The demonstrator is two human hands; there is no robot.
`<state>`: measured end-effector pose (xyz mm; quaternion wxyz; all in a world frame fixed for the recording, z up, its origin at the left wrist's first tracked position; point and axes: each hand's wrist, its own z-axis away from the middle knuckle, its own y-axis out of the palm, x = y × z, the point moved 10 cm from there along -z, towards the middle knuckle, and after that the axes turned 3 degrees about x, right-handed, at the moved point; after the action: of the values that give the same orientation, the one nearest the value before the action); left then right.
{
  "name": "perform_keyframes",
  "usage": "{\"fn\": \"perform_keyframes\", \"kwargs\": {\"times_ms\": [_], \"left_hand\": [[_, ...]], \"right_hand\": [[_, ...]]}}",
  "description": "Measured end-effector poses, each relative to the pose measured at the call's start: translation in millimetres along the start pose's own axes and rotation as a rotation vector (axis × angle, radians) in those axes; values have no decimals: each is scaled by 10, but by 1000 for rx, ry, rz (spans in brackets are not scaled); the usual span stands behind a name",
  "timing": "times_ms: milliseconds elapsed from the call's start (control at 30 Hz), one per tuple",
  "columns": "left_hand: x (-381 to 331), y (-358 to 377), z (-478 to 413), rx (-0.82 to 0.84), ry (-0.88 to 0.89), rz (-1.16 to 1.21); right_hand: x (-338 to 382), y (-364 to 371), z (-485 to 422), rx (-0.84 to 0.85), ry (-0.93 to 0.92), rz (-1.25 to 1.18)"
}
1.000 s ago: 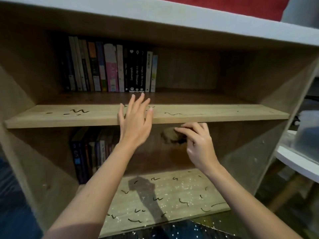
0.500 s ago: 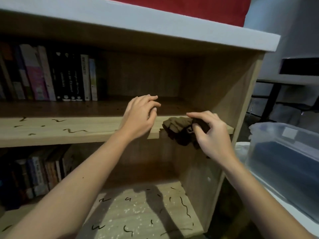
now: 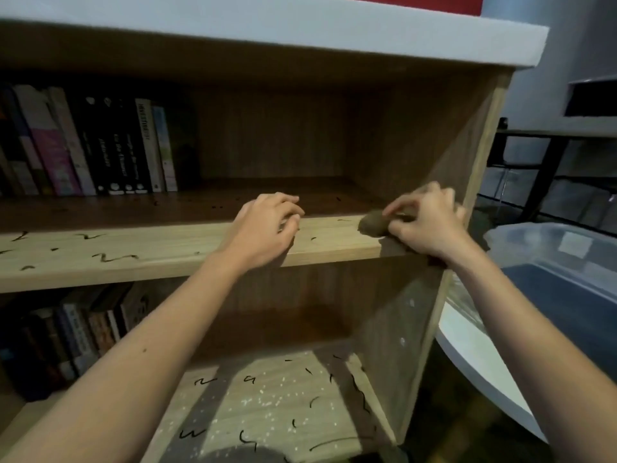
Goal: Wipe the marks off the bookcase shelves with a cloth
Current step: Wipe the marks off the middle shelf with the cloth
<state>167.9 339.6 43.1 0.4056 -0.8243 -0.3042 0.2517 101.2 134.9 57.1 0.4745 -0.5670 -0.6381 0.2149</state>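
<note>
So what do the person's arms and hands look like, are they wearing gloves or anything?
No gloves: the left hand and right hand are bare, with no ring, watch or bracelet showing. The left forearm and right forearm are bare too, with no sleeve in view. The left one carries one small dark speck.

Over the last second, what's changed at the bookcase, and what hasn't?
The right hand, gripping the cloth, rose from under the front edge of the middle shelf and moved right; it now presses the cloth onto the shelf top beside the side panel. The left hand dropped from mid-air to rest on the shelf's edge, fingers curled. The marks and the books stayed as they were.
</note>
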Motion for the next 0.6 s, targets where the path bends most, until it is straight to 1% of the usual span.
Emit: {"fn": "perform_keyframes", "kwargs": {"times_ms": [33,67,133,233,300,333,367,400,467,500,533,600], "left_hand": [[-53,24,-35,20,-9,32],[-148,66,-76,46,4,49],[-369,182,-137,83,73,63],[-529,314,-141,49,137,7],[-536,347,-125,-9,150,-99],[-532,354,-124,-27,149,-128],[-527,362,-132,-28,142,-133],[-521,368,-137,-17,133,-129],[-514,392,-155,12,126,-117],[-498,396,-162,15,114,-101],[-473,387,-173,8,95,-70],[-407,351,-181,-21,41,22]], "right_hand": [[-85,217,12,141,33,3],[-147,354,34,223,49,-27],[-206,426,7,243,54,-42],[-114,465,-23,195,65,61],[95,461,84,117,-51,43],[145,443,149,75,-117,24],[121,400,188,48,-144,25],[18,343,170,28,-120,57],[-214,214,83,-38,23,174],[-207,205,67,-61,66,206],[-84,238,84,-74,70,199],[269,401,205,-85,-36,126]]}}
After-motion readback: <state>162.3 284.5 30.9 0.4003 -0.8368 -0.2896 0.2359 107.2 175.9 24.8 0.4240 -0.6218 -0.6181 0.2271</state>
